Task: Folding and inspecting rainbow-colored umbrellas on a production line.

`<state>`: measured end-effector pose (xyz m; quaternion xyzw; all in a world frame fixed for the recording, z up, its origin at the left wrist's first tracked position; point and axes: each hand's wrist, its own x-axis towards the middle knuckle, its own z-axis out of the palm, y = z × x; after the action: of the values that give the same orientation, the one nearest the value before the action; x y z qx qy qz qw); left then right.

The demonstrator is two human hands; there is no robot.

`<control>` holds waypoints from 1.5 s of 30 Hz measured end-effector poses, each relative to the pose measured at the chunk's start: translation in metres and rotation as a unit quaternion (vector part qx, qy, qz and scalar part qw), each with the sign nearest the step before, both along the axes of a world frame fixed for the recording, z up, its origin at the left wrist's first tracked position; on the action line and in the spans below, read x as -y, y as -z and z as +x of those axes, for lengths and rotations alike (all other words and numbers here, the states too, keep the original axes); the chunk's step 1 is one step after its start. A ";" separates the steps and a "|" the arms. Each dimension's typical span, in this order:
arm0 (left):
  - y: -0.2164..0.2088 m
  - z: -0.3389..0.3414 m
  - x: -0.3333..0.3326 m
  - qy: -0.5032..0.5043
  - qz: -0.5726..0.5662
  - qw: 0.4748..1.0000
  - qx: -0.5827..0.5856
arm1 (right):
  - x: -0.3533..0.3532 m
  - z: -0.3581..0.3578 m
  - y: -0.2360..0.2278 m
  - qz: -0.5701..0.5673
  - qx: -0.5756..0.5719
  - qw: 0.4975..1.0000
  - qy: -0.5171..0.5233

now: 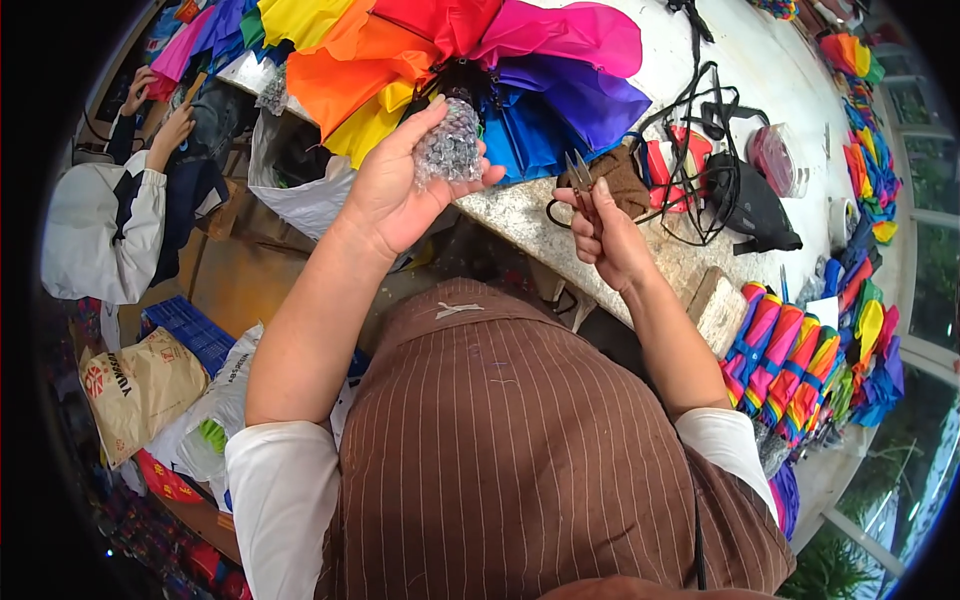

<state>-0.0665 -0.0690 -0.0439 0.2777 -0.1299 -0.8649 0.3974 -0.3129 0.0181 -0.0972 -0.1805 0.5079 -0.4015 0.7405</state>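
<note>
A partly opened rainbow umbrella (430, 42) spreads its loose panels over the table edge, its handle end pointing toward me. Clear bubble wrap (450, 150) covers that handle. My left hand (395, 190) cradles the wrapped handle, thumb along one side and fingers beneath it. To the right, my right hand (612, 240) grips a small pair of scissors (580, 180), whose pointed blades stick up slightly apart. The scissors are clear of the umbrella. A brown cloth-like bundle (622, 178) lies just behind them.
Black straps (700, 150), a red-and-white object (680, 165) and a black pouch (750, 205) lie on the white table (740, 30). Folded rainbow umbrellas (785, 360) are stacked at right. A white bag (300, 190) hangs left of the table; another person (110, 220) works at far left.
</note>
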 end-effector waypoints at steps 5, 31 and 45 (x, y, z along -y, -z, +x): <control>0.004 -0.001 0.001 -0.004 0.004 1.000 -0.006 | 0.003 -0.001 -0.002 -0.065 -0.144 0.982 -0.101; 0.013 0.002 -0.003 0.014 0.023 1.000 -0.011 | -0.012 0.073 0.035 0.013 0.244 0.969 0.031; 0.013 0.000 -0.006 0.007 0.023 1.000 -0.011 | -0.011 0.073 0.049 0.023 0.208 0.976 0.059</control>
<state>-0.0667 -0.0626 -0.0569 0.2765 -0.1079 -0.8735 0.3859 -0.2397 0.0289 -0.1458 -0.0461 0.3619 -0.4614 0.8087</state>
